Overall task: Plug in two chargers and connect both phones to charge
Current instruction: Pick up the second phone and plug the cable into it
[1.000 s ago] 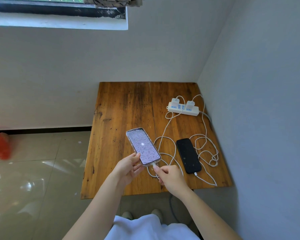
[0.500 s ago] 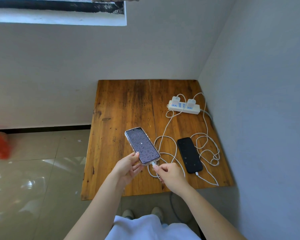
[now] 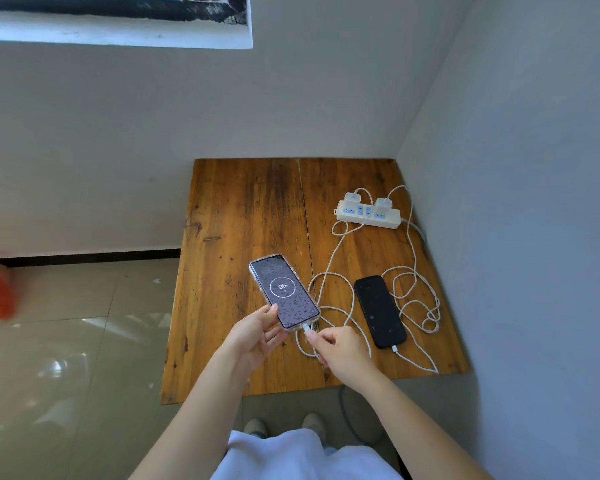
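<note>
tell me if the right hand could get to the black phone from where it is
Probably yes. The right hand is pinching the cable plug at the lit phone, and the black phone lies flat just to its right with bare table between; only loose white cable loops nearby.

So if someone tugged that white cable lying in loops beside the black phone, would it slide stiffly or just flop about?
Probably flop: the white cable lies in loose, tangled loops on the wooden table, so it looks limp and light. A tug would likely tighten the tangle first. Since it runs into the black phone, a harder pull might drag that phone along.
</note>
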A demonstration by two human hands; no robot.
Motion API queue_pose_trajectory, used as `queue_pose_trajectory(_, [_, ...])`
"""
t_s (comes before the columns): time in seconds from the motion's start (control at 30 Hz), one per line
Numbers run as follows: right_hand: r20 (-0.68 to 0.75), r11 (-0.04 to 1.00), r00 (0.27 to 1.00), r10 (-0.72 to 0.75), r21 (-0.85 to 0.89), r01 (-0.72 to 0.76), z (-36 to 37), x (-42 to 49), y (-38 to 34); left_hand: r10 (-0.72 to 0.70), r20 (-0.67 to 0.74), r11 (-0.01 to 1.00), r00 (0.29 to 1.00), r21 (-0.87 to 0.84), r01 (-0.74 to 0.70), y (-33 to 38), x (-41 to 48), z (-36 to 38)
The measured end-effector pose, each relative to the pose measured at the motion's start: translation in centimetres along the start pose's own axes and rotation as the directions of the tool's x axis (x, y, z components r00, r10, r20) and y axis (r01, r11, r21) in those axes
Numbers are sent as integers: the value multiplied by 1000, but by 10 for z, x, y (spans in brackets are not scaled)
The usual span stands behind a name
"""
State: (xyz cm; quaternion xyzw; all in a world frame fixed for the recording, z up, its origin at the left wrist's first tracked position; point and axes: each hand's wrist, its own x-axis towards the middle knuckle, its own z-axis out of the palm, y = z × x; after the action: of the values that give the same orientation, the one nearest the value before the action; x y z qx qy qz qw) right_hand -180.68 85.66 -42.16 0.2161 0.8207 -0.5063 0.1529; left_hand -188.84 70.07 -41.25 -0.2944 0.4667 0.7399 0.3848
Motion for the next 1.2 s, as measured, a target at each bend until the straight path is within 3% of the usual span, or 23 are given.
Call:
queue_pose_trajectory(0.33, [37,995,999,26,-100,-23,-1,3,-2,-14,-21,998,1000,68,15,8,15,-5])
queue_pose_trajectory(0.5, [100,937,990,97,-344,-57,-7,10,-2,-12,-68,972,998,235,27,28,43,-13])
queue_pose_trajectory(0.67, [34,776,986,162,-622,-106,-8,26,-7,61,-159,839,985,542,35,42,88,-27])
queue_pose_trajectory(0.8, [34,756,984,177,-645,-114,-4,32,-6,38,-146,783,989,618,61,41,117,-41])
queue_pose_trajectory(1.0, [26,819,983,183,-557,-138,9,28,-8,-12,-138,809,990,581,91,27,142,-58])
queue_pose_trajectory(1.1, [19,800,977,213,-577,-163,15,27,-8,77,-214,790,974,609,71,18,141,-60])
queue_pose_trajectory(1.2, [-14,780,973,230,-595,-193,22,27,-6,236,-242,650,941,759,32,12,141,-58])
